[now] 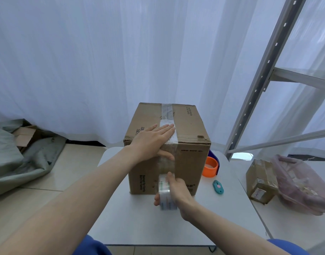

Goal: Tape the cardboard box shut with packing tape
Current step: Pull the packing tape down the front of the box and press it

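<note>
Both hands are busy: the left hand lies flat and open on the tape strip across the cardboard box on the table, while the right hand grips the packing tape roll low against the front face. I'd keep the strip taut and smooth it downward before cutting.

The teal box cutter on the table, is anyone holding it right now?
No. The teal box cutter lies untouched on the table, right of the box.
</note>
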